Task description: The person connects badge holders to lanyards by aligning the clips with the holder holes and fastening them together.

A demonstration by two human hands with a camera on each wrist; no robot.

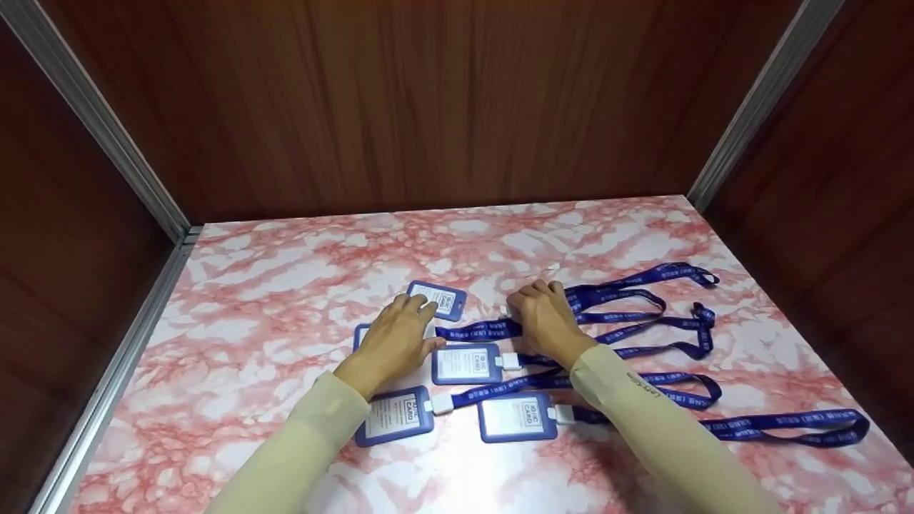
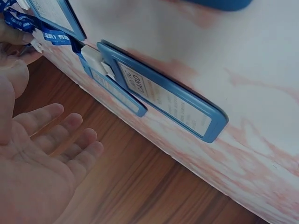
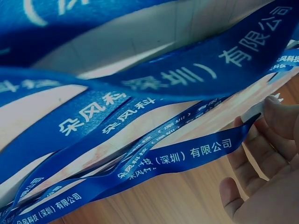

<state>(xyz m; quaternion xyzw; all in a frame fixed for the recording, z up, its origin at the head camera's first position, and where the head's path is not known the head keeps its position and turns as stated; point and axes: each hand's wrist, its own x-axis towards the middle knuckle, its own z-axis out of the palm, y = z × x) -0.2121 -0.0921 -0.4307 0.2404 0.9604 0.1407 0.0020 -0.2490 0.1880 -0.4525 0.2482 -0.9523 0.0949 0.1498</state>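
Note:
My left hand (image 1: 396, 332) reaches over a blue-framed badge holder (image 1: 362, 334) that it partly hides. Its fingertips are at the near edge of the farthest badge holder (image 1: 446, 303). In the left wrist view the fingers of this hand (image 2: 42, 158) are extended and grip nothing. To the right, my right hand (image 1: 544, 318) pinches the white clip (image 3: 252, 113) at the end of a blue printed lanyard (image 3: 191, 156) between thumb and fingers. That lanyard trails off to the right across the table.
Three more badge holders, at the middle (image 1: 464, 365), near left (image 1: 393, 417) and near right (image 1: 515, 421), lie with lanyards stretching right. One lanyard loop (image 1: 807, 428) reaches toward the right edge. A brown wooden panel (image 1: 428, 107) stands behind the marbled table (image 1: 285, 285).

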